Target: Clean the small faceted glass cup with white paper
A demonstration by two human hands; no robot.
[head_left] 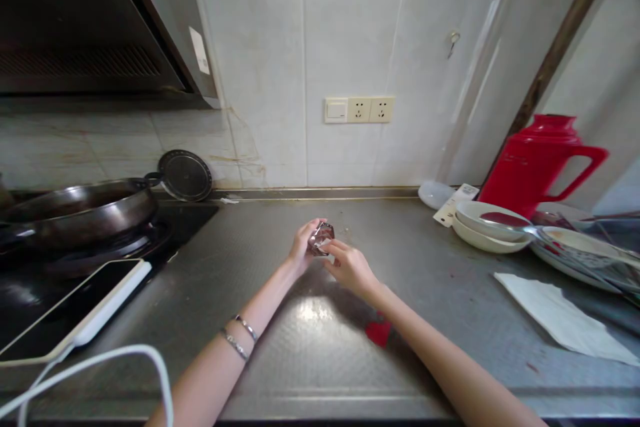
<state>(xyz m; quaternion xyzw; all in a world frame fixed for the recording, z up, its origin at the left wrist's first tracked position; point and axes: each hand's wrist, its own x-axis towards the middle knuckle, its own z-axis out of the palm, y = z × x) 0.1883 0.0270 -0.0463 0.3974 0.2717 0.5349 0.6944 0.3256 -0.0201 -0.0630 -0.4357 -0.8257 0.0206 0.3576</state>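
In the middle of the head view, my left hand (301, 245) is closed around the side of a small dark brown, shiny object with a whitish inside (321, 235). What kind of thing it is, I cannot make out. My right hand (353, 268) meets it from the right, its thumb and fingertips pinched at the near edge of the object. Both hands are above the steel countertop (280, 360). A flat red piece (379, 331) lies on the counter, partly hidden by my right forearm.
Left, a metal pan (85, 220) sits on the black stove, with a phone (75, 310) and white cable (125, 350) nearer. At right are stacked bowls (493, 233), a red thermos jug (533, 167) and a white paper napkin (565, 317). A tiled wall with sockets (371, 109) rises behind.
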